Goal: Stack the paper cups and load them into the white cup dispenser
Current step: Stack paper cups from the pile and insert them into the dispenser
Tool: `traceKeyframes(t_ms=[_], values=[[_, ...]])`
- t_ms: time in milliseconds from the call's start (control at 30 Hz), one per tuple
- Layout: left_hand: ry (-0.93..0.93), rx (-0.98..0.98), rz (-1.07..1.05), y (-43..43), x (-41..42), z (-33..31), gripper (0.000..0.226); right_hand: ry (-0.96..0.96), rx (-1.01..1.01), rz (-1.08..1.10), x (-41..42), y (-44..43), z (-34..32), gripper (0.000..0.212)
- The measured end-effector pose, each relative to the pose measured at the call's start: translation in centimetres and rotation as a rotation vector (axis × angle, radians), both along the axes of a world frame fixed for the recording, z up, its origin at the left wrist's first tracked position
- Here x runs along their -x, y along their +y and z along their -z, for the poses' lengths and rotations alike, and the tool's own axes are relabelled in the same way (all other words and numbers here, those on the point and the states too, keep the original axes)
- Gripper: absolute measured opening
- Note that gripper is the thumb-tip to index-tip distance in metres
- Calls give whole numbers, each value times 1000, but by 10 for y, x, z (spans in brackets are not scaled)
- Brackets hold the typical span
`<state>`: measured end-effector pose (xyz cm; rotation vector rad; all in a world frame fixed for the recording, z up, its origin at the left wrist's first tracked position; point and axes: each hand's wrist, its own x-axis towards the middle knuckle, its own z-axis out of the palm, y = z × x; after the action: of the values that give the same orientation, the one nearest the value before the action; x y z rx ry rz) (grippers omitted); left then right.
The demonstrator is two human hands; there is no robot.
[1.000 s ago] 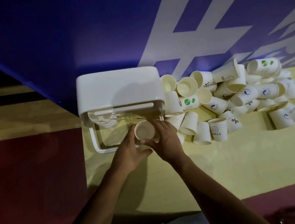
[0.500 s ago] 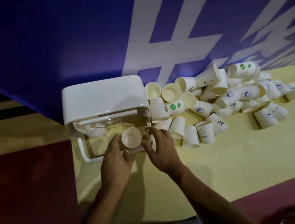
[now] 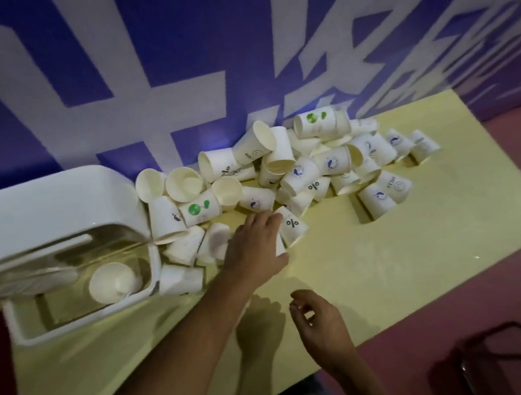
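The white cup dispenser (image 3: pixel 43 209) lies at the left on the yellow table, and through its clear front a paper cup (image 3: pixel 113 283) shows with its mouth toward me. A heap of loose paper cups (image 3: pixel 314 165) spreads from the dispenser's right side along the wall. My left hand (image 3: pixel 253 247) reaches across to the heap's near edge. Its fingers are stretched flat over an upside-down cup with a % mark (image 3: pixel 293 227), not closed around it. My right hand (image 3: pixel 320 323) hovers above bare table nearer to me, fingers loosely curled and holding nothing.
A blue wall with large white lettering (image 3: pixel 140 65) stands right behind the cups. The yellow table (image 3: pixel 422 260) ends at a red floor on the right and front. A dark chair frame (image 3: pixel 514 360) sits at the bottom right.
Both hands have left the dispenser, and the cup they held now sits inside it. My left hand moved right onto the heap while my right hand drew back. The view swung right.
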<state>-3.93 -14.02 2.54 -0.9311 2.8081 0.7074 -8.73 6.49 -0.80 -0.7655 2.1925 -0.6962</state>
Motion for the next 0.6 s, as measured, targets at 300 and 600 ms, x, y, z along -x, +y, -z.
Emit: traceKeyframes(t_ms=[300,600], values=[[-407,389,492,21,111,55,64,-55,-37,104,121,59,-1,24],[-101,268,368,14,110,46,71,-45,46,189,201,0,-1,26]])
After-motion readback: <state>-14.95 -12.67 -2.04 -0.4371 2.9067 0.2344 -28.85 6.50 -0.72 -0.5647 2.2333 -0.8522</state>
